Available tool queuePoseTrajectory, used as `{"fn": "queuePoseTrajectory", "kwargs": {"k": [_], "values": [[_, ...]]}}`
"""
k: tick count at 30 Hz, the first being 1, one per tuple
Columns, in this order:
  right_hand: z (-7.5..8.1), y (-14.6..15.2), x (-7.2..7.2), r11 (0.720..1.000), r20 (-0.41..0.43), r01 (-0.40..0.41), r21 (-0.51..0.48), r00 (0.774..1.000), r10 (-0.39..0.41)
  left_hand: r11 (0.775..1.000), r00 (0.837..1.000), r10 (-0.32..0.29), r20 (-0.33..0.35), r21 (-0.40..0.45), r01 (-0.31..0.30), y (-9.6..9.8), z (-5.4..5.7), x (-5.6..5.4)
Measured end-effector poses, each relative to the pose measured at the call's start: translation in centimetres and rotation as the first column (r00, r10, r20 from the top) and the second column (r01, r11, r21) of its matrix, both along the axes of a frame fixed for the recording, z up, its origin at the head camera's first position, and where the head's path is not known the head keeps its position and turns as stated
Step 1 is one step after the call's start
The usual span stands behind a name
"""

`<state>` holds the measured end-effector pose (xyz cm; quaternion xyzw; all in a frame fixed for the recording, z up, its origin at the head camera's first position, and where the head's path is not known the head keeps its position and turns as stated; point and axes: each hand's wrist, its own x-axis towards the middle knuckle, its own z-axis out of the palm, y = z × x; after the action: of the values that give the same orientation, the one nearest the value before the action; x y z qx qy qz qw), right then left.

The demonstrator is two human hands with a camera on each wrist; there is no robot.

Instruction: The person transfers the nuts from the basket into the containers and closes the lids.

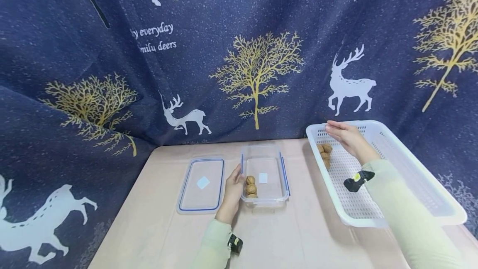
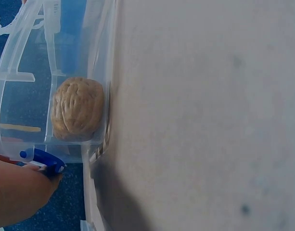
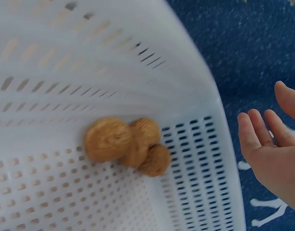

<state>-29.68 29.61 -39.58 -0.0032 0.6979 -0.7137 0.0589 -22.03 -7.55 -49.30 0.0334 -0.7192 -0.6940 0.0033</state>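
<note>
My left hand (image 1: 233, 184) is at the left wall of a clear plastic food container (image 1: 264, 194), its thumb and fingers holding the rim near the blue-edged clip flap (image 2: 46, 159). Inside, walnuts (image 1: 251, 188) line up along that left wall; one walnut (image 2: 77, 109) shows through the plastic in the left wrist view. My right hand (image 1: 349, 138) hovers over the far left corner of a white perforated basket (image 1: 336, 206), fingers extended and nothing in them. Several walnuts (image 3: 109, 139) are bunched in that corner of the basket, apart from the hand.
Left of the container, its clear lid (image 1: 201, 209) with a blue seal lies flat on the pale tabletop (image 1: 157, 227). A dark blue cloth (image 1: 239, 20) printed with deer and trees hangs behind the table.
</note>
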Motion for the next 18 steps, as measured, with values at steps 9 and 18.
{"fn": "queuePoseTrajectory", "kwargs": {"k": [9, 18], "values": [[-2.3, 0.8, -0.5, 0.995, 0.045, 0.042, -0.09, 0.998, -0.039, 1.0, 1.0, 0.001, -0.004, 0.006, -0.001, 0.0, -0.6, -0.3], [-3.9, 1.5, -0.9, 0.992, 0.074, 0.074, -0.106, 0.995, -0.066, 1.0, 1.0, 0.011, 0.004, 0.009, -0.011, -0.1, -0.5, -0.3]]}}
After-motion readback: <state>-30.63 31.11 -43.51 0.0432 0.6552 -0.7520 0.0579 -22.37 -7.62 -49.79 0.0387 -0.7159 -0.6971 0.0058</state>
